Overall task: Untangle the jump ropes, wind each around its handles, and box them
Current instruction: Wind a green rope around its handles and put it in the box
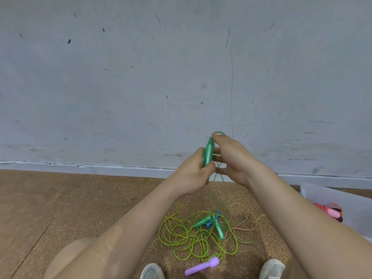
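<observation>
Green translucent plastic, tapered like a spindle: the held handle (208, 153) stands nearly upright above the tangle (193, 236), long axis vertical, narrow tip up and leaning slightly right. The left hand (192, 175) grips its lower half, fingers and thumb wrapped round it. The right hand (233, 158) sits just right of it, fingers curved toward the handle. A thin glossy green cord (219, 132) loops over the forefinger tip and falls between thumb and fingers to the tangle; whether it is pinched I cannot tell.

The tangle lies on a speckled, cork-like brown floor (80, 208), a loose heap of yellow-green cord coils. In its upper middle lie two more green handles (202, 220), one pointing up-right, the other down-right, with a blue handle (211, 221) between them. A matte, speckled orange-and-cream rope (247, 218) winds off its right side. Just below the tangle lies a smooth lilac handle (202, 266), rounded knob end up-right. Well to the tangle's right stands a pale box (352, 202) holding a pink rope (328, 211). Beyond the tangle rises a scuffed grey wall (141, 77).
</observation>
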